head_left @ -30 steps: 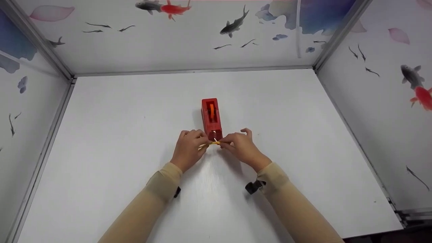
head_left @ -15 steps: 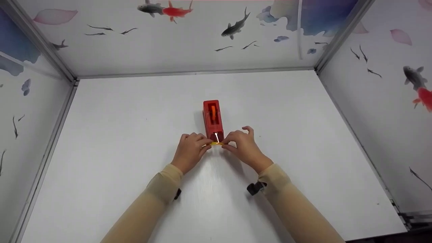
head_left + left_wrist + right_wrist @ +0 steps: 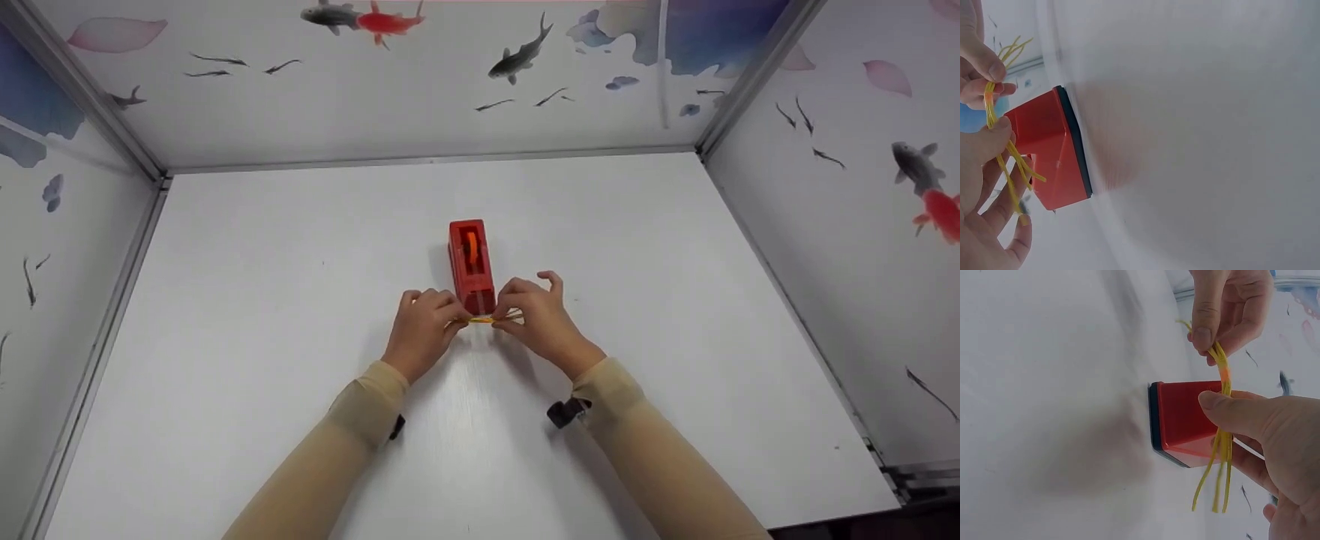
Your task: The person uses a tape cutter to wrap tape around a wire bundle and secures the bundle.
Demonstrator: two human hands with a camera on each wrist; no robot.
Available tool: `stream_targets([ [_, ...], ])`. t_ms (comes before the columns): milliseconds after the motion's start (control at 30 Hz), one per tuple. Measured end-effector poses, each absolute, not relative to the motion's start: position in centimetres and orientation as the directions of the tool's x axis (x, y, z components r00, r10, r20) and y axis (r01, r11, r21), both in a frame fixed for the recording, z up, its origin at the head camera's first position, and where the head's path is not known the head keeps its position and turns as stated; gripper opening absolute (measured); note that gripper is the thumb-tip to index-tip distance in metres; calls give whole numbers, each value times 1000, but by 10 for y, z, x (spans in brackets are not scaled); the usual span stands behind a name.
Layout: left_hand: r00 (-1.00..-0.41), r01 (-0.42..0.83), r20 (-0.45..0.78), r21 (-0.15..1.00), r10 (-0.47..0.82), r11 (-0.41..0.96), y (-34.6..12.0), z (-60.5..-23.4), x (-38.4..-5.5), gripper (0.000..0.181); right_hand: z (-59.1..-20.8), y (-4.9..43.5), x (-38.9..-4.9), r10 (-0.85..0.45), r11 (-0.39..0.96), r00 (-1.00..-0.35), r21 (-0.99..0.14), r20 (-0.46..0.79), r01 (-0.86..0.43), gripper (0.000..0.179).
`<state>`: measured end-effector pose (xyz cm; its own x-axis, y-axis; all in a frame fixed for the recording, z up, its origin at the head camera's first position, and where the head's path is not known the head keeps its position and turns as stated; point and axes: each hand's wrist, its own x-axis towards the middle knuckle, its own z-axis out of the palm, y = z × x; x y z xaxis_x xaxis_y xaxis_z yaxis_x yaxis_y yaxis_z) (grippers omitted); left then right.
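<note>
Now shows strand ends (image 3: 1227, 484) past right hand (image 3: 544, 326), unseen earlier. Pinches yellow bundle (image 3: 1226, 388) there and with left hand (image 3: 420, 330), probably keeping strands gathered, before red tape dispenser (image 3: 475, 283), midway between side edges of bench (image 3: 637, 247).

The left hand (image 3: 424, 326) and the right hand (image 3: 544, 324) pinch a thin yellow strip (image 3: 481, 320) between them. Just past it, a red box (image 3: 474, 282) with an orange part (image 3: 472, 247) inside sits on the white table (image 3: 300, 247).
</note>
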<state>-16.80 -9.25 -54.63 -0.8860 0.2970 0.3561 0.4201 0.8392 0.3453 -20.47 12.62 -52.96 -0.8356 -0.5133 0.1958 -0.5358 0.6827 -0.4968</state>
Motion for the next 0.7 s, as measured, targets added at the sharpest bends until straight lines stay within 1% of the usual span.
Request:
stream_targets([
  [133, -881, 428, 366, 340, 301, 837, -92, -546, -168, 13, -530, 126, -203, -522, 683, -826, -476, 214, -555, 8],
  [200, -878, 432, 370, 335, 304, 837, -92, -547, -167, 13, -531, 126, -202, -530, 677, -812, -455, 243, -578, 10],
  [367, -870, 454, 368, 337, 329, 825, -93, -548, -168, 15, -532, 127, -201, -562, 655, -747, -360, 356, -664, 17],
  [467, -874, 458, 339, 332, 349, 825, -93, -548, -169, 18, -532, 127, -201, -567, 655, -722, -314, 396, -687, 20],
  [567, -879, 457, 310, 336, 362, 824, -93, -548, -170, 19, -531, 127, -200, -560, 671, -728, -300, 395, -678, 19],
  [700, -879, 460, 307, 344, 366, 819, -93, -547, -169, 17, -530, 126, -199, -549, 704, -762, -302, 343, -643, 13],
])
